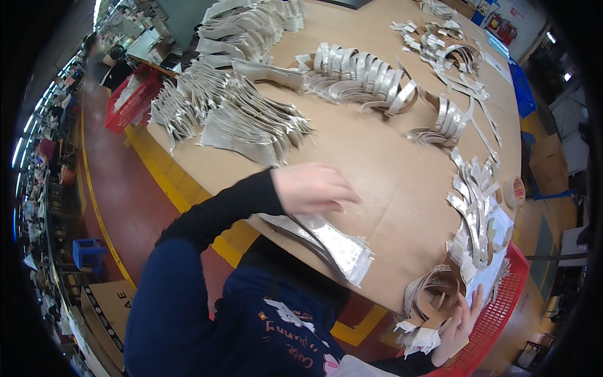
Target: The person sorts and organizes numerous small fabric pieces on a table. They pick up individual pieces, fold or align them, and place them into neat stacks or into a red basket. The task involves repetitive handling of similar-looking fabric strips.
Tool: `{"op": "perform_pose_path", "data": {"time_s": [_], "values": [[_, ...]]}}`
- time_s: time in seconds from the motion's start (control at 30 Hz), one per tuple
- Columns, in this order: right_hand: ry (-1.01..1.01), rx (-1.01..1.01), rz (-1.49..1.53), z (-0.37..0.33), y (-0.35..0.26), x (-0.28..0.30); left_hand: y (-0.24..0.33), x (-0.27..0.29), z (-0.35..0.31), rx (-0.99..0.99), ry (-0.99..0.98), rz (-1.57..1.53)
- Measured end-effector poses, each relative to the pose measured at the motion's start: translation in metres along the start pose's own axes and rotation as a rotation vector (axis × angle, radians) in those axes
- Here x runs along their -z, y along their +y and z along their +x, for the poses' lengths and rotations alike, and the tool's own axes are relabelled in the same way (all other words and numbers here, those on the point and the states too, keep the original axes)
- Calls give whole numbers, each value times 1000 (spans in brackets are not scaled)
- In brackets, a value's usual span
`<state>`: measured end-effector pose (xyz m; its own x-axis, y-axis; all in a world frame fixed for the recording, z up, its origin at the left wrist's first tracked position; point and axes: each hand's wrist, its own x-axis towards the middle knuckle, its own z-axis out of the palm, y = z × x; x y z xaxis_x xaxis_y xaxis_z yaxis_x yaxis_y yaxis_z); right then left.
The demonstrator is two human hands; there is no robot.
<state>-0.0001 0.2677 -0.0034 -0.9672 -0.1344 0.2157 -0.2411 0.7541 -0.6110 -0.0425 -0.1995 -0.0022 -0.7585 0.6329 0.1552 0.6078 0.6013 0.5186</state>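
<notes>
My left hand (316,188) hovers over the near part of the table, palm down and fingers bent, smeared by motion. Just below it lies a small stack of flat silver-grey strap pieces (345,251) with flared ends, at the table's near edge. On the right, my right hand (461,323) has its fingers stretched out and apart. It is beside a bundle of curled silver-and-tan strips (433,292) at the table corner; whether it touches them I cannot tell. White tabs (419,339) stick out of that bundle's lower end.
Piles of silver-grey pieces (251,125) cover the table's far left. Curled strap rows (364,78) lie across its far middle. Loose silver straps (474,207) and a tape roll (514,192) line the right edge. A red basket (502,308) stands beside the table; another red crate (133,100) is far left.
</notes>
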Motion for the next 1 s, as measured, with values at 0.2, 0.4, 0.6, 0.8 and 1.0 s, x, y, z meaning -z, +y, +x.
{"op": "perform_pose_path", "data": {"time_s": [0.2, 0.4, 0.6, 0.8, 1.0], "values": [[372, 295, -229, -7, -41, 18, -2, 15, -118, 599, 525, -47], [29, 705, 657, -22, -95, -16, -23, -51, -153, 859, 1252, 147], [6, 633, 759, 13, -125, -107, -36, -77, -161, 787, 1135, 449], [149, -74, 540, 53, -110, -151, -28, -74, -152, 873, 898, 591], [-51, -325, 558, 60, -67, -189, -33, -68, -146, 1031, 791, 488]]}}
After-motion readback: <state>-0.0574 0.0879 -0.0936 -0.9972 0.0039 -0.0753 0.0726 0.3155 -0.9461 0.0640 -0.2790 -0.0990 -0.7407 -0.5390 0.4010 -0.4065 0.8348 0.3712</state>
